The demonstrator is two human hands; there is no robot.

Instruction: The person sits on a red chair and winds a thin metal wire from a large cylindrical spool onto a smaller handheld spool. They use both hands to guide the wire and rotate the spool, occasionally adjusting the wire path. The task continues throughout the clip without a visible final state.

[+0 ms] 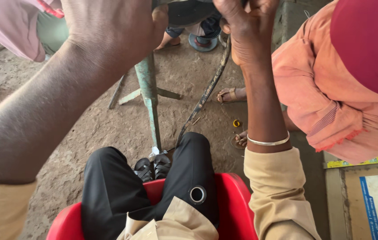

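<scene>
1. Head view, hands: both arms are raised toward the top edge. The left hand (109, 26) is closed, back toward the camera, beside the green metal post (148, 89); what its fingers wrap is hidden, so I cannot tell what it grips. The right hand (247, 26), with a silver bangle (269, 142) on its wrist, is curled shut around the upper end of a dark curved strip (207, 93).
2. Head view, the work: the strip runs down from the right hand to the dirt floor (86, 129), ending near the person's right knee. Its top end and the piece above it are cut off by the frame, so how far the work stands cannot be judged; both hands appear mid-hold.
3. Head view, surroundings: a small metal ring (197, 194) lies on the lap, above the red chair (233, 195). A person in an orange garment (331, 89) sits close on the right.
</scene>
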